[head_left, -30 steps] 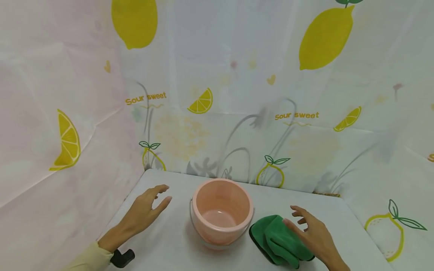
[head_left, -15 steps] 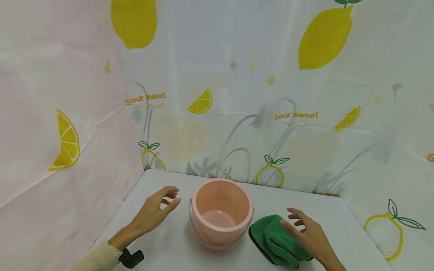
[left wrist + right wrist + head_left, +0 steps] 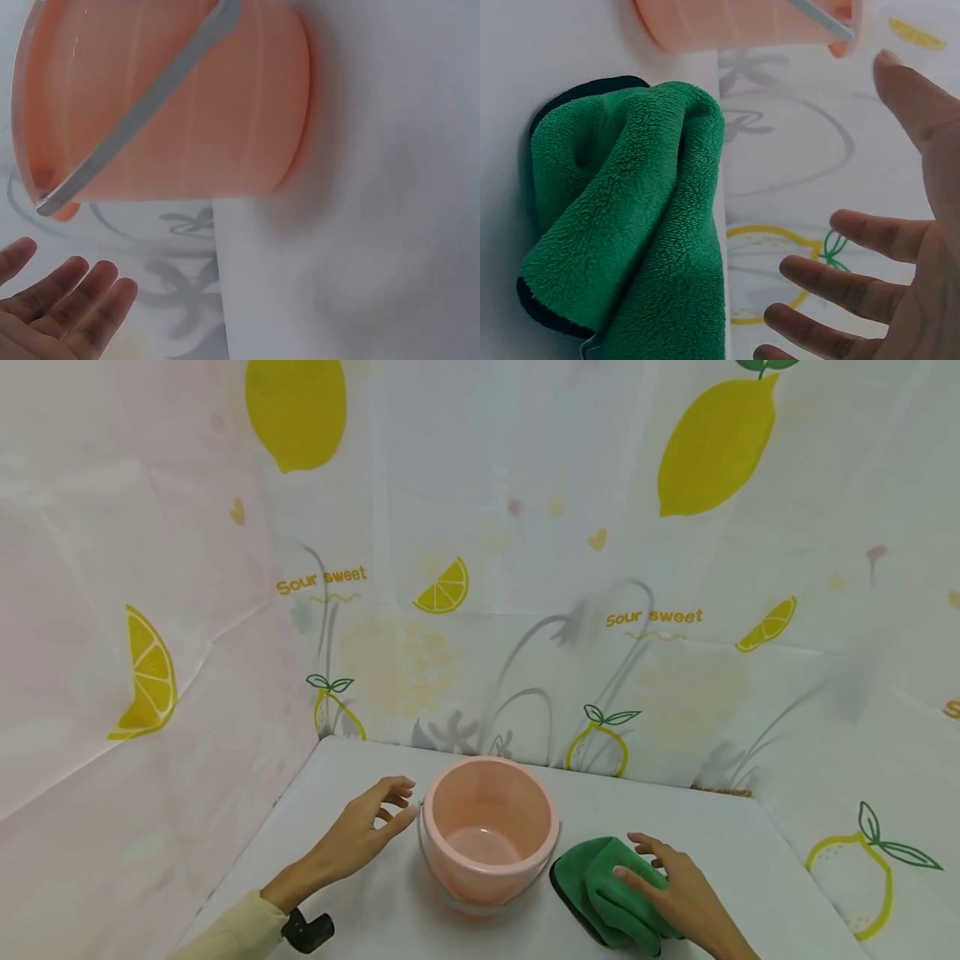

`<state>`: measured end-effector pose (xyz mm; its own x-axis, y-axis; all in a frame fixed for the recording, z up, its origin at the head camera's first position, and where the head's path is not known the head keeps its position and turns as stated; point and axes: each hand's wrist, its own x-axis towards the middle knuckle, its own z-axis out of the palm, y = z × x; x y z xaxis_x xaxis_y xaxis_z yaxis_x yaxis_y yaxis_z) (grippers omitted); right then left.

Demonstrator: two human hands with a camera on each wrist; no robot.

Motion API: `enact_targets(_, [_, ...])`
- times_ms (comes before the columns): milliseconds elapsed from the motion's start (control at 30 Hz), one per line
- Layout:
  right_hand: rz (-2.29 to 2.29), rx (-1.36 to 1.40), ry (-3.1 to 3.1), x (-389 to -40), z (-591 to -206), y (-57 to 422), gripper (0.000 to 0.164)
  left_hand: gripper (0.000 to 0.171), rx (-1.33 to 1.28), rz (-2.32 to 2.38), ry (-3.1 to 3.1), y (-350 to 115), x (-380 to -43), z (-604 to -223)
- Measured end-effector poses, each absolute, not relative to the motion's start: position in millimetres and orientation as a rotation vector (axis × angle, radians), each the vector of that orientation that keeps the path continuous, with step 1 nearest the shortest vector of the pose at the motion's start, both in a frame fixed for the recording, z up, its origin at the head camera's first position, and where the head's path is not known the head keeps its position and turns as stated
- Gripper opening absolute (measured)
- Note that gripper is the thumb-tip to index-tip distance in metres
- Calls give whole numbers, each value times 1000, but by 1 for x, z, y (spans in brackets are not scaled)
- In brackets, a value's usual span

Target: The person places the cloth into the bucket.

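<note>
A pink bucket stands upright on the white table, its grey handle hanging down against the near side. Just left of the bucket's rim is my left hand, fingers loosely bent and apart from it; the left wrist view shows the fingers near the end of the handle. To the right of the bucket lies a crumpled green towel with dark edging. Over that towel hovers my right hand, fingers spread and holding nothing; in the right wrist view a gap shows between them and the towel.
The white tabletop meets a lemon-print cloth backdrop behind and at both sides. A black device is strapped at my left wrist.
My left hand has moved right, closer to the bucket's rim. My right hand has shifted slightly left and lower over the towel. Bucket and towel stay where they were.
</note>
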<state>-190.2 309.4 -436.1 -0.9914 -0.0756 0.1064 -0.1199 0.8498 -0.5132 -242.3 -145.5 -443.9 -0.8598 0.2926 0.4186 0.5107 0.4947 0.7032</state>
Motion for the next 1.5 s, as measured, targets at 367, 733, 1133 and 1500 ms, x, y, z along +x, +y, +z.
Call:
enact_targets(367, [813,313,-2993,-188,-452,313,77,42,-726,-1345,-2509,-133,-245,-445])
enact_targets(733, [701,338,-3062,-184,-462,312,86,50,-796,-1351,-2551,-127,-247,-445])
enact_targets(1133, [662,305,-3110,-188,-471,314,95,53,-798,-1353,-2575,-125,-246,-445])
enact_targets(1500, [669,212,-3042,-195,-487,310,97,54,-802,-1385,-2576,-125,-250,-449])
